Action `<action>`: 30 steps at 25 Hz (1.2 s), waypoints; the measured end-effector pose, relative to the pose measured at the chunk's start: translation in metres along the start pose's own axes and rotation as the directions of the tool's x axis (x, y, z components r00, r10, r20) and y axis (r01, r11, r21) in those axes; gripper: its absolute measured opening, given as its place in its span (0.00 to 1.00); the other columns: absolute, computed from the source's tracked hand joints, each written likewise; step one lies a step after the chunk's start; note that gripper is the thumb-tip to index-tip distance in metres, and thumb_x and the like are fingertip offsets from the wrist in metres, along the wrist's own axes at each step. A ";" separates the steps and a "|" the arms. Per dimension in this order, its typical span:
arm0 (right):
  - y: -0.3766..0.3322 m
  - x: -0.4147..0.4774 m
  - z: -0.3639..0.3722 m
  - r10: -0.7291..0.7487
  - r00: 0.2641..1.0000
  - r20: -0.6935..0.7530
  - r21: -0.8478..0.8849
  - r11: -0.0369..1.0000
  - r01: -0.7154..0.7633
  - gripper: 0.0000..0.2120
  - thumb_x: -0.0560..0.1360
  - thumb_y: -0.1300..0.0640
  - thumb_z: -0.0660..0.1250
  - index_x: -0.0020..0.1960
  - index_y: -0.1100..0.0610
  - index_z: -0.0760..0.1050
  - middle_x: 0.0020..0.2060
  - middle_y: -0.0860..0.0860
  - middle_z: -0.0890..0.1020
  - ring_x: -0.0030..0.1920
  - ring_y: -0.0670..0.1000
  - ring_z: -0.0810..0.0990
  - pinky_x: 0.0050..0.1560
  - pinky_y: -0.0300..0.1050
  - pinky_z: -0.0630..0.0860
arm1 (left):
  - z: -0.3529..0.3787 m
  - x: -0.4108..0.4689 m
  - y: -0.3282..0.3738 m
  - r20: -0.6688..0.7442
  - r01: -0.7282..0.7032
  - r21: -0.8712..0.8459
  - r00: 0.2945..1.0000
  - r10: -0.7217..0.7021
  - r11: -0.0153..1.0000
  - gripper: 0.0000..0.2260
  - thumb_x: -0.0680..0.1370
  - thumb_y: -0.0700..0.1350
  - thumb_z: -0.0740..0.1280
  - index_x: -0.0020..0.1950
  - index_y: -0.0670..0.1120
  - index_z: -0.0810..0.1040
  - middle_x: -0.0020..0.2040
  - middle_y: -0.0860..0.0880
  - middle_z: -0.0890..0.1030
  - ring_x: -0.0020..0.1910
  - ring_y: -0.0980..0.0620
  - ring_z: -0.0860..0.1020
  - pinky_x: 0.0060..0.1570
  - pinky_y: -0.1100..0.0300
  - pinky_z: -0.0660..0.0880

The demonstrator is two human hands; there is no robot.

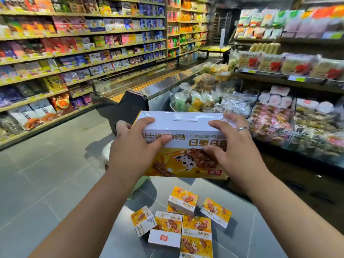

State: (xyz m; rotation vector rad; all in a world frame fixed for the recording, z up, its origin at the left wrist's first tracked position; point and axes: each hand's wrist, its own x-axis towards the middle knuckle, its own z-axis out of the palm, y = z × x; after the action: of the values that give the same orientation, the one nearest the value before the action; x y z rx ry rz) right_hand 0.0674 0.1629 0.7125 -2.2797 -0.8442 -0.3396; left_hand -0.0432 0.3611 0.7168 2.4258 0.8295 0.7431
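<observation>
Along the left side of the shop aisle, tall wooden shelves (74,43) packed with coloured snack packets run into the distance. Opposite, a dark display rack (279,79) carries clear bags of sweets and pastries. Grey floor tiles (46,174) spread between them.

Held in mid-air above the floor, in the middle of the view, is a long yellow-and-white cardboard carton (186,125). It shows a printed meat-snack picture, and its lettering is upside down to the camera. The left hand (134,151) grips its left end, fingers curled over the top and thumb pressed on the near face. The right hand (234,146) clamps the right end the same way.

Below the carton, a cluster of small yellow-and-white boxes (188,222) of the same design lies on the tiles, some touching, one tilted on another. A thin silver ring (242,129) sits on one right-hand finger.
</observation>
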 end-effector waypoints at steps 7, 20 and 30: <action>-0.008 -0.050 -0.045 0.263 0.954 -0.144 -0.059 0.960 -0.274 0.25 0.69 0.53 0.76 0.64 0.45 0.74 0.71 0.47 0.58 0.69 0.52 0.64 0.69 0.47 0.64 | 0.009 -0.007 0.029 0.168 -0.230 -0.125 0.954 0.250 0.965 0.32 0.67 0.68 0.70 0.67 0.63 0.66 0.53 0.51 0.61 0.54 0.47 0.72 0.54 0.51 0.74; 0.063 -0.157 -0.169 0.596 0.677 -0.432 0.063 0.769 -0.637 0.28 0.62 0.55 0.81 0.56 0.38 0.75 0.71 0.48 0.65 0.71 0.48 0.63 0.64 0.37 0.60 | 0.079 -0.086 0.168 0.282 -0.394 -0.454 0.787 0.548 0.799 0.27 0.68 0.61 0.74 0.64 0.60 0.71 0.54 0.51 0.63 0.51 0.52 0.72 0.54 0.57 0.73; 0.198 -0.267 -0.305 0.649 0.545 -0.531 0.041 0.662 -0.749 0.31 0.65 0.54 0.80 0.65 0.43 0.73 0.71 0.46 0.62 0.54 0.37 0.59 0.52 0.29 0.58 | 0.172 -0.217 0.349 0.415 -0.403 -0.536 0.640 0.647 0.742 0.37 0.69 0.56 0.75 0.74 0.59 0.62 0.67 0.49 0.63 0.62 0.48 0.70 0.65 0.52 0.69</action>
State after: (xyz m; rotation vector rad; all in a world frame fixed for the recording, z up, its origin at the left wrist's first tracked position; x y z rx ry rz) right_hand -0.0076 -0.2819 0.7187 -2.3136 0.4333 -0.6163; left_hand 0.0602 -0.0723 0.7172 2.2936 -0.3078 0.2582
